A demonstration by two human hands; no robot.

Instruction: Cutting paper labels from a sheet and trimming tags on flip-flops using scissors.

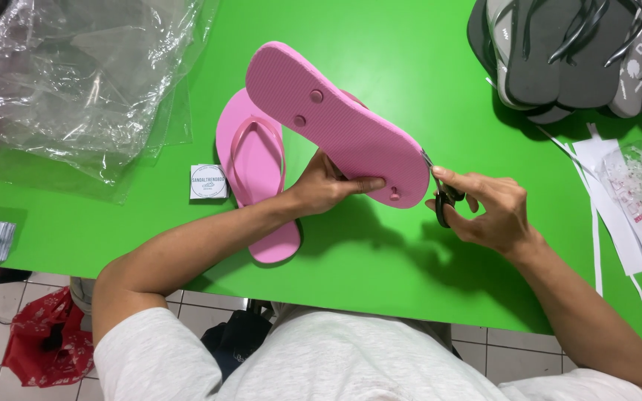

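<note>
**Scissors at the heel of a pink flip-flop**

The left hand grips an upturned pink flip-flop, thumb pressed flat on the sole near the heel, holding it clear above the middle of the green surface. The right hand is closed around black-handled scissors, blades right at the heel edge. To my eye this is trimming work at that edge, and doing it well means keeping the sole steady with that thumb, the blades close against the rim, and small snips so the foam itself isn't nicked.

Now the count. Pink flip-flops: two, the second one lying strap-up beneath the held one. One pair of scissors. One small white square label card just beside the lying flip-flop. At the far right corner, a stack of grey flip-flops, too overlapped to count. Clear plastic bags heaped at the far left corner, white paper strips along the right edge.
</note>
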